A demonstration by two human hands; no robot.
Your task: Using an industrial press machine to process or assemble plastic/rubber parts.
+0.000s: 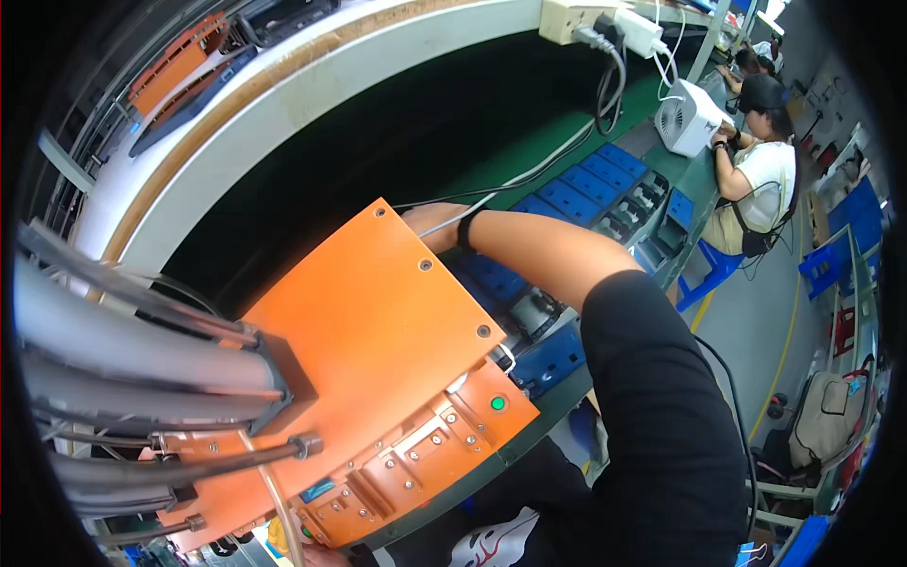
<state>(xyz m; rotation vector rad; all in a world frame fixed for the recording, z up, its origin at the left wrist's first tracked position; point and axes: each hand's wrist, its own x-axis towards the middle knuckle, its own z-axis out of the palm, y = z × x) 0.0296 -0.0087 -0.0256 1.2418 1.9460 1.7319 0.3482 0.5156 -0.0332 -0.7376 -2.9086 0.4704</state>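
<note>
Along the green surface (701,181), blue housings (573,198) stand beyond your orange machine (364,283) — right hand (427,218) partly behind it, left hand (323,557) by its near edge — neither grip can be told.

I wear a black top (572,529) whose short right sleeve (661,397), creased in soft folds, stops near the elbow, leaving my forearm (539,244) bare. A narrow black band (467,230) circles the wrist of my right hand (433,217). Across my front, a white graphic (496,541) carries red and dark curving lines.
</note>
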